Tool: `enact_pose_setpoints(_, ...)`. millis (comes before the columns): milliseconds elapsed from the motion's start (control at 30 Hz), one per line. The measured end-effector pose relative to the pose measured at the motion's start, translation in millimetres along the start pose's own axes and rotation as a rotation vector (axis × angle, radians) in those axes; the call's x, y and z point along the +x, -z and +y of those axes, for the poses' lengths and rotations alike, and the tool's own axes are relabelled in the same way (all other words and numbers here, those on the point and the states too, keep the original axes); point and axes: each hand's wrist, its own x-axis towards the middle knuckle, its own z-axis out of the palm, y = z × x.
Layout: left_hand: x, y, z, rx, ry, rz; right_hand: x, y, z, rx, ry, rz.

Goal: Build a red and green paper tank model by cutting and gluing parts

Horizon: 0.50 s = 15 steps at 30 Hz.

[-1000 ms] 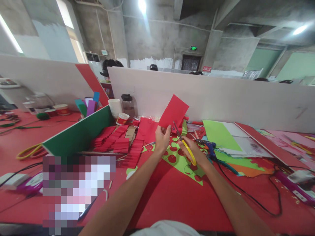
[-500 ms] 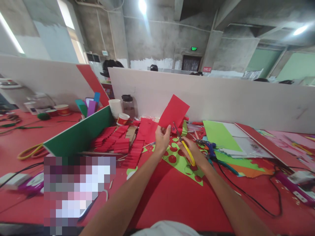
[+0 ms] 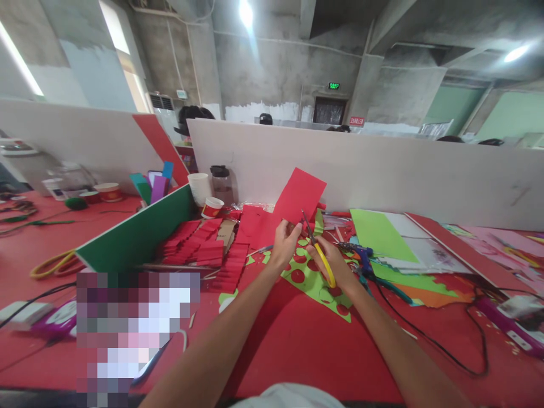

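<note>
My left hand (image 3: 285, 242) pinches the lower edge of a red paper sheet (image 3: 301, 195), which stands up tilted in front of the white partition. In my right hand (image 3: 330, 258) is a pair of scissors (image 3: 325, 266) with yellow handles, my fingers wrapped round them. The dark blades point up and left, close to the paper's lower right edge beside my left fingertips. Whether the blades touch the paper I cannot tell. Beneath both hands lies a green sheet (image 3: 304, 277) with round holes cut in it, the red tabletop showing through.
Folded red paper strips (image 3: 208, 249) lie in piles to the left, before a green board (image 3: 140, 232). A blue glue gun (image 3: 363, 255) with a black cord sits right of my hands, near green paper (image 3: 380, 232). Paper cups (image 3: 212, 207) and a bottle (image 3: 221, 184) stand behind.
The red sheet has dipped slightly and its lower edge has turned in my left fingers. My left hand has shifted a little right, nearer the scissor blades.
</note>
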Motion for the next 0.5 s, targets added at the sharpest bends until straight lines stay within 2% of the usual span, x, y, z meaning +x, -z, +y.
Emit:
enact_pose_setpoints(367, 5.7, 3.0, -4.3, -0.102, -0.027, -0.016, -0.2, 2.2, -7.6, 0.039, -0.018, -0.065)
enact_pose_setpoints(500, 7.0, 2.6, -2.6, -0.126, -0.017, 0.014, -0.3, 3.2, -4.8, 0.03, -0.044, -0.1)
